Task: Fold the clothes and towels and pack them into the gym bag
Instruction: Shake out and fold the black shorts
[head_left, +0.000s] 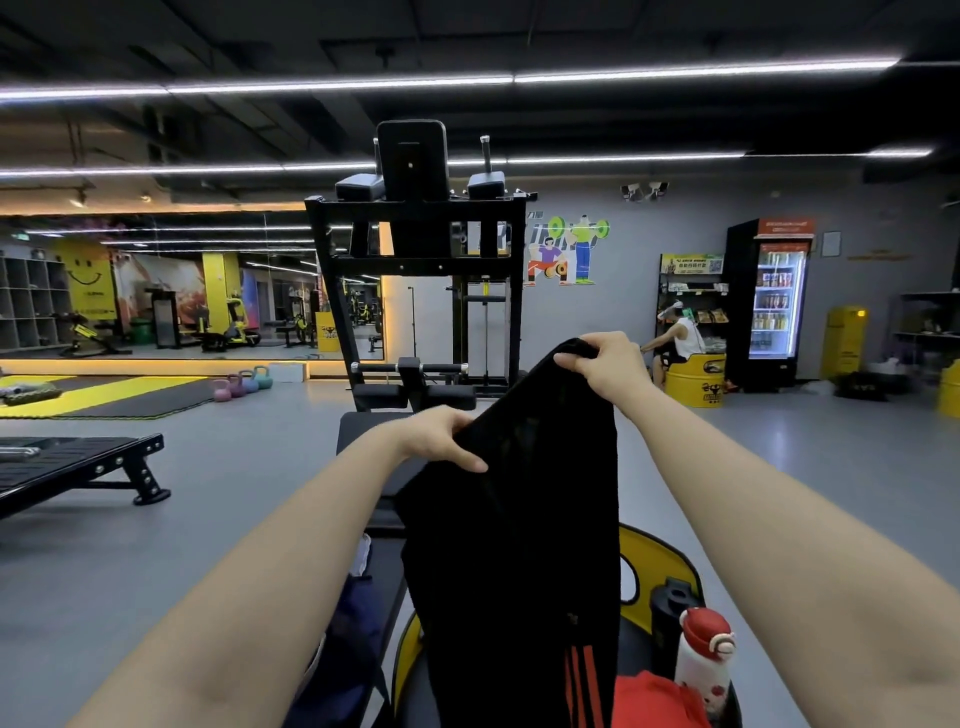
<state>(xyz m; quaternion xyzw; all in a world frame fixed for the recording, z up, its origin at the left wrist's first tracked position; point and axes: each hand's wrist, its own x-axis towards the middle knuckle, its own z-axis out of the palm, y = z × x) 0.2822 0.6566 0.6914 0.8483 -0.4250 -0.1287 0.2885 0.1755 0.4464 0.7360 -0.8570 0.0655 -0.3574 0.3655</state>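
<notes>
Black garment (519, 519) hangs full length over the bench (382, 514), left hand (441, 436) and right hand (602, 364) each pinching its top edge, likely to straighten it for folding.

The black garment (519, 545) runs off the bottom edge, hiding most of the bench (374, 431) behind it; its far-side fingers are unseen.

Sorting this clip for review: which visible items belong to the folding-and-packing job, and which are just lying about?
Job: black garment with red stripes, in the grip of left hand and right hand; red cloth.
Lying about: kettlebells, white-and-red bottle, drinks fridge.
</notes>
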